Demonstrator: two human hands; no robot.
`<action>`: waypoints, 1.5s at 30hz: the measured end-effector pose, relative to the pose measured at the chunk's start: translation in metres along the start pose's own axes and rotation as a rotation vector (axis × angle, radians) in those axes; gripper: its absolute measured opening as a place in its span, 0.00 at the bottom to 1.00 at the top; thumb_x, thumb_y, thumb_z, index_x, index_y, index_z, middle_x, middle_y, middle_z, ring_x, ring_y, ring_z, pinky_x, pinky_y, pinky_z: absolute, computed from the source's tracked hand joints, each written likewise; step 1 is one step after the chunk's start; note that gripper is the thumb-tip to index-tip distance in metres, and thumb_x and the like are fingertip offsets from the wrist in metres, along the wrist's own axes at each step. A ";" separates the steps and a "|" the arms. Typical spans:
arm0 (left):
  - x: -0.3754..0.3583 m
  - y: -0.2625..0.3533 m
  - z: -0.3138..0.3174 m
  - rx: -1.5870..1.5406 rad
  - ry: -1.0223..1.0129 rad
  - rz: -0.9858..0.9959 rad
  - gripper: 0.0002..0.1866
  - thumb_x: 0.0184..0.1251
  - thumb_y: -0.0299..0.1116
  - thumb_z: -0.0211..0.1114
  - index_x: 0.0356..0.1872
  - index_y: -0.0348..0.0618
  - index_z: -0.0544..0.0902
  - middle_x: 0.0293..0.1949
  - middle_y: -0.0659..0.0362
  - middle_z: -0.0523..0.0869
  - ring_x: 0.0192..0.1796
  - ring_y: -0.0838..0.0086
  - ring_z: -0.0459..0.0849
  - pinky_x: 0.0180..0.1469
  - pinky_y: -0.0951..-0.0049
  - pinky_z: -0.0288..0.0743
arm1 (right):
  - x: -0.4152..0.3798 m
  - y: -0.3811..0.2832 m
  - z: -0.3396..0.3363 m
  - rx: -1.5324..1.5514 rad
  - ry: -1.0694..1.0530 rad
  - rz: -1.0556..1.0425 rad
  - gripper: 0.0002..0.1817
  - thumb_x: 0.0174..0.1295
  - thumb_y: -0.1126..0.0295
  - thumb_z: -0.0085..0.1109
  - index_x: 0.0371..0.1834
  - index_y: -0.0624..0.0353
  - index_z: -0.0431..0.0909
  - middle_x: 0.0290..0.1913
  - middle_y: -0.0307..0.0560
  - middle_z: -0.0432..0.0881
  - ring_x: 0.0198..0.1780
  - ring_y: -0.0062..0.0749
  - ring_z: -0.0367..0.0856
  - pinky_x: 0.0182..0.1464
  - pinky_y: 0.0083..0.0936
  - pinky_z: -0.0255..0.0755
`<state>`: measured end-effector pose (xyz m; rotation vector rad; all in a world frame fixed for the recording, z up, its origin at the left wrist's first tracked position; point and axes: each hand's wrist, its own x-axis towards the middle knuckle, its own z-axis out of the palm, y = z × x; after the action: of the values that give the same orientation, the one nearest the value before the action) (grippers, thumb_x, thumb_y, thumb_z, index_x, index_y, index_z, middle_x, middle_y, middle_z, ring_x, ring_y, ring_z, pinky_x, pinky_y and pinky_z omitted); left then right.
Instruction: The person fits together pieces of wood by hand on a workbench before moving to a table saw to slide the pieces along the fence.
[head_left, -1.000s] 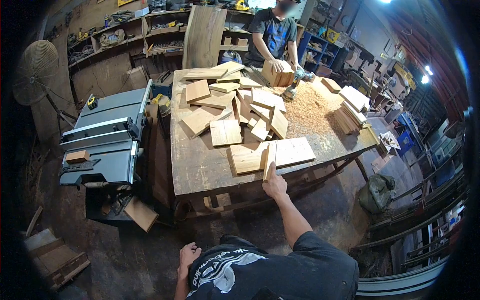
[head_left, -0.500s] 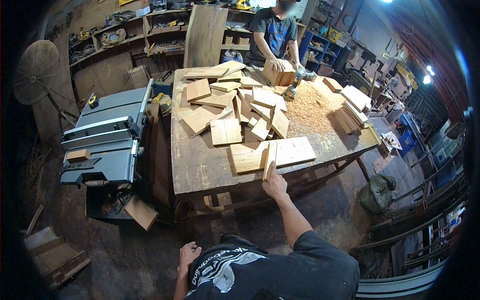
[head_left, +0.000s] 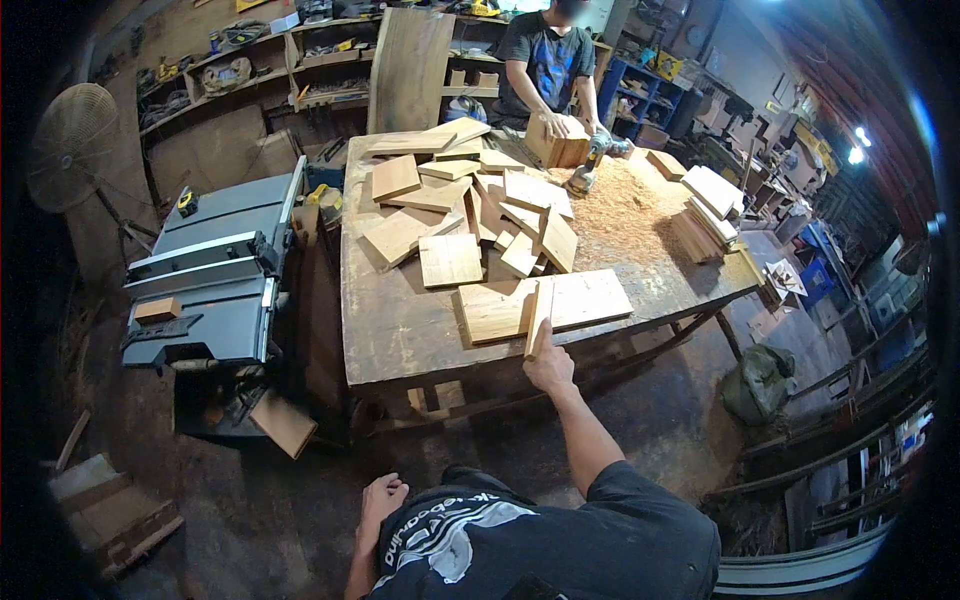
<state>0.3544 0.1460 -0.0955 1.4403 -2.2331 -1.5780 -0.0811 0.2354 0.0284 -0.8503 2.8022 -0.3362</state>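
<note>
Near the front edge of the workbench, my right hand (head_left: 549, 368) grips the near end of a narrow wooden board (head_left: 540, 305). That board reaches across a longer, pale plank (head_left: 592, 301) lying flat along the bench. Down beside my dark shirt, my left hand (head_left: 383, 495) hangs with its fingers curled in; nothing shows in it. A square wood block (head_left: 450, 261) and several other cut boards lie just beyond the plank.
Across the workbench (head_left: 400, 340), another person holds a wood block (head_left: 557, 140) and a power tool (head_left: 590, 163) beside a heap of shavings (head_left: 630, 215). Stacked boards (head_left: 703, 230) stand at the right. A table saw (head_left: 210, 240) and a fan (head_left: 72, 150) are on the left.
Both my hands keep nearly the same pose, the right still on the narrow board. The view has shifted very slightly. Across the bench, the power tool appears a little more upright.
</note>
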 end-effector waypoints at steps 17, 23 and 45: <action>-0.060 0.225 -0.088 -0.545 -0.045 0.702 0.18 0.72 0.32 0.70 0.58 0.33 0.84 0.49 0.52 0.90 0.49 0.67 0.89 0.52 0.70 0.84 | 0.000 -0.003 -0.001 -0.012 0.022 -0.005 0.53 0.60 0.65 0.64 0.83 0.57 0.39 0.44 0.73 0.86 0.48 0.69 0.87 0.53 0.57 0.80; -0.147 0.373 -0.178 -0.265 0.182 1.586 0.18 0.68 0.31 0.70 0.58 0.46 0.86 0.45 0.53 0.89 0.44 0.66 0.90 0.46 0.68 0.85 | 0.003 0.002 0.005 0.027 0.034 -0.018 0.55 0.57 0.64 0.65 0.84 0.52 0.38 0.44 0.73 0.86 0.48 0.70 0.86 0.53 0.57 0.79; -0.021 0.121 -0.027 -0.435 0.036 0.295 0.22 0.73 0.27 0.67 0.66 0.33 0.80 0.50 0.56 0.89 0.47 0.79 0.84 0.50 0.77 0.79 | 0.008 0.011 0.009 0.113 0.045 -0.008 0.54 0.57 0.65 0.64 0.84 0.52 0.41 0.41 0.77 0.85 0.45 0.74 0.86 0.51 0.59 0.80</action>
<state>0.3020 0.1470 0.0192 0.9670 -1.8195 -1.7671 -0.0913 0.2387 0.0163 -0.8392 2.7901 -0.5166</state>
